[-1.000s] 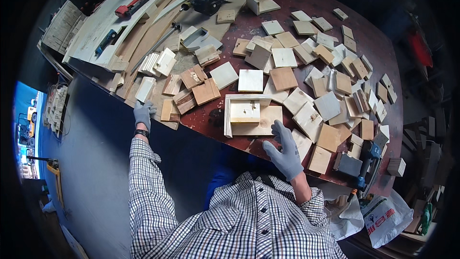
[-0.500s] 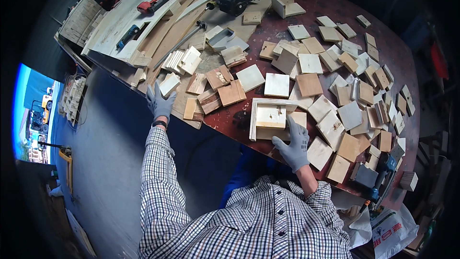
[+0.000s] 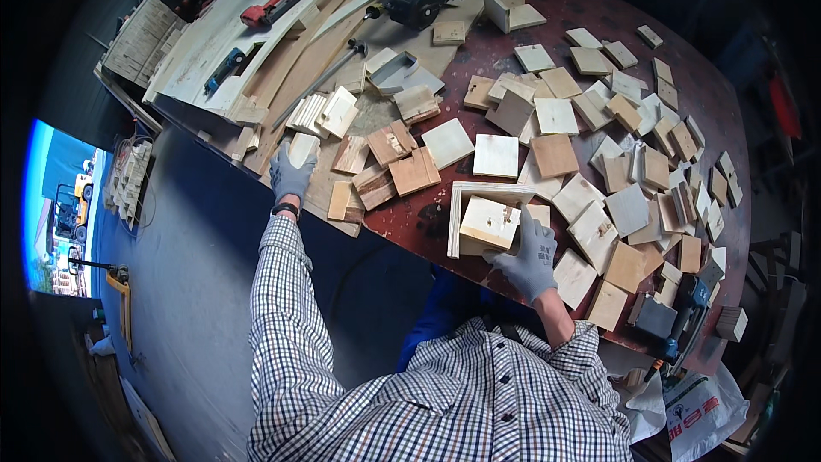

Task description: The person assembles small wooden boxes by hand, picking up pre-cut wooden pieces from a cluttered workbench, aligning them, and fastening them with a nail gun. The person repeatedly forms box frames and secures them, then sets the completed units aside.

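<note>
At the table's left edge, my left hand (image 3: 293, 178), in a grey glove, has its fingers and thumb closed on both sides of a small pale wood block (image 3: 303, 150). My right hand (image 3: 530, 258), gloved alike, is near the table's front edge. Its thumb and fingers grip the right side of a square pale wood block (image 3: 490, 222) with knots. That block sits at an angle inside an L-shaped wooden corner piece (image 3: 456, 214), whose two walls stand along its left and far sides. The right-hand fingertips are partly hidden behind the block.
Many loose wood squares (image 3: 554, 156) cover the red table (image 3: 419, 216). A stack of thin wood slats (image 3: 310, 113) lies beyond my left hand. A circular saw (image 3: 414, 2), a red tool (image 3: 269, 5) and a blue tool (image 3: 226, 70) lie farther back. A cordless nailer (image 3: 684, 312) rests at right.
My left hand has moved forward and closed around the small pale block. In my right hand, the square block has turned and tilted inside the corner piece.
</note>
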Action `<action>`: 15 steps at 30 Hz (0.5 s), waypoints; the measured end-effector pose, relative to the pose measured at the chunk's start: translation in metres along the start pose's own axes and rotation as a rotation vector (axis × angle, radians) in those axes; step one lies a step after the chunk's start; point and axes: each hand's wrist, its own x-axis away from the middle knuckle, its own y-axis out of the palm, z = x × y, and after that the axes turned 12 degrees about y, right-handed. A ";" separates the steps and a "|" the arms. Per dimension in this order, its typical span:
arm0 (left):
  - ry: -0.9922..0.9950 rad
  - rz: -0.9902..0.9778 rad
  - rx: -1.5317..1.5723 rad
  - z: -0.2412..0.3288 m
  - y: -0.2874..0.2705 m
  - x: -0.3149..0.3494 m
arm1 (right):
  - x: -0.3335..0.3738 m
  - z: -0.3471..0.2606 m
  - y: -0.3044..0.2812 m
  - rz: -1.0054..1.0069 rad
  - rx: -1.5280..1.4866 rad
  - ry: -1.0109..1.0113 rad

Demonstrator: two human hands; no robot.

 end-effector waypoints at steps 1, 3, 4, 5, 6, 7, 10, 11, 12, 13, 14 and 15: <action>-0.006 -0.025 0.015 -0.003 0.002 -0.002 | -0.004 0.002 0.003 -0.016 0.015 -0.011; -0.017 -0.068 0.046 -0.014 0.003 -0.009 | -0.012 0.007 0.004 -0.041 0.043 -0.040; 0.001 -0.063 0.075 -0.021 0.003 -0.009 | -0.013 0.008 0.003 -0.045 0.045 -0.055; 0.021 -0.059 0.104 -0.022 0.001 -0.010 | -0.014 0.006 0.001 -0.048 0.046 -0.068; 0.040 -0.055 0.133 -0.023 0.000 -0.009 | -0.014 0.004 -0.001 -0.051 0.047 -0.082; 0.006 -0.036 0.130 -0.022 0.000 -0.006 | -0.014 0.000 -0.003 -0.055 0.067 -0.075; 0.180 0.141 -0.237 0.010 -0.011 0.008 | -0.015 0.002 -0.004 -0.034 0.111 -0.108; 0.311 0.263 -0.171 0.021 -0.022 0.016 | -0.016 0.001 -0.004 -0.023 0.121 -0.128; 0.415 0.362 -0.107 0.037 -0.030 0.028 | -0.015 -0.006 -0.008 -0.058 0.110 -0.119; 0.542 0.371 -0.019 0.065 -0.037 0.041 | -0.016 -0.001 -0.005 -0.034 0.112 -0.120; 0.669 0.383 0.074 0.099 -0.046 0.057 | -0.018 0.005 -0.002 -0.008 0.117 -0.121; 0.750 0.355 0.133 0.131 -0.056 0.078 | -0.019 0.008 -0.002 -0.021 0.113 -0.118</action>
